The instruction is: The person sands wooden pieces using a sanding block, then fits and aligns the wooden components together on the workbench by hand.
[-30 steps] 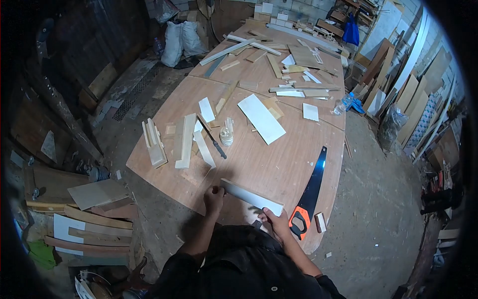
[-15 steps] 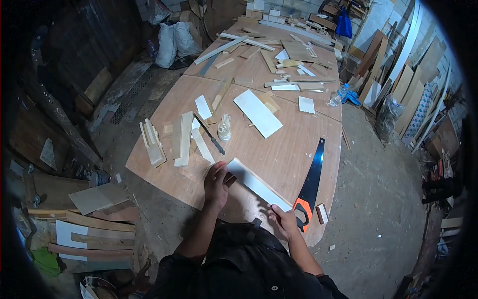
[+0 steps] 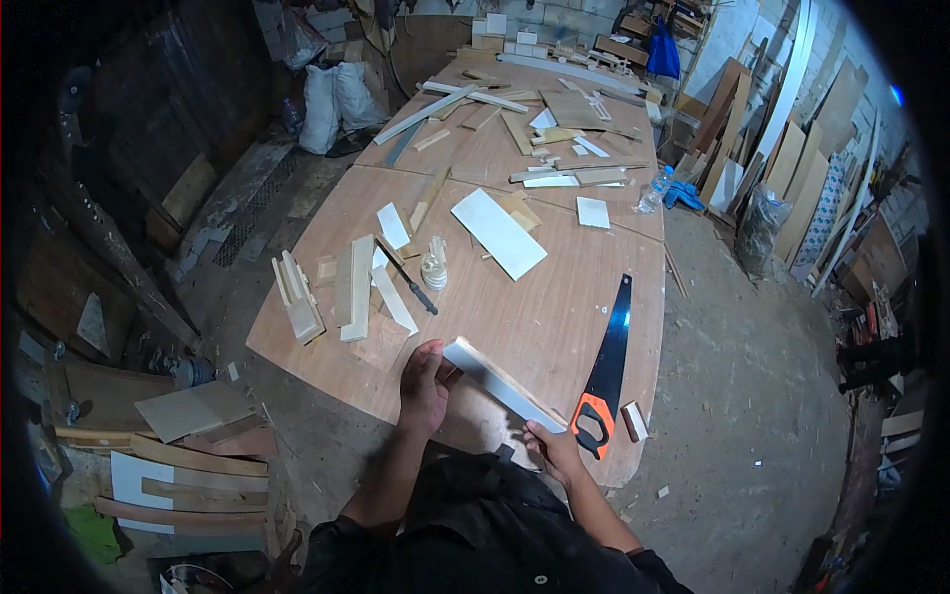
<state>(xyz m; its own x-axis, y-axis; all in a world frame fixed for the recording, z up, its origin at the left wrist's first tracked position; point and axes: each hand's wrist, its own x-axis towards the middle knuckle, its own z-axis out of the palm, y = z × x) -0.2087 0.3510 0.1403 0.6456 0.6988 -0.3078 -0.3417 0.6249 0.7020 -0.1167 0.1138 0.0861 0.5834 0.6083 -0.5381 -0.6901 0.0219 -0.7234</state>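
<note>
A narrow wooden board [image 3: 503, 384] with a white face slants across the near end of the table, held up in front of my body. My left hand [image 3: 426, 389] has its fingers curled at the board's far left end. Around the near right end, my right hand [image 3: 554, 451] is closed with the thumb on top. Just beyond that hand lies a handsaw [image 3: 615, 342] with an orange and black handle. A small wood block [image 3: 634, 421] with a white face sits right of the saw handle.
On the wooden table [image 3: 475, 327] lie a slim dark-handled tool [image 3: 423, 299], a clear jar [image 3: 433, 269], a white panel [image 3: 499, 234] and several wood offcuts. A water bottle [image 3: 654, 189] stands at the right edge. Wood pieces [image 3: 188, 485] lie low at left.
The board has turned slightly in my hands, so more of its wooden edge shows. Both hands keep their places on it. The whole view has shifted a little.
</note>
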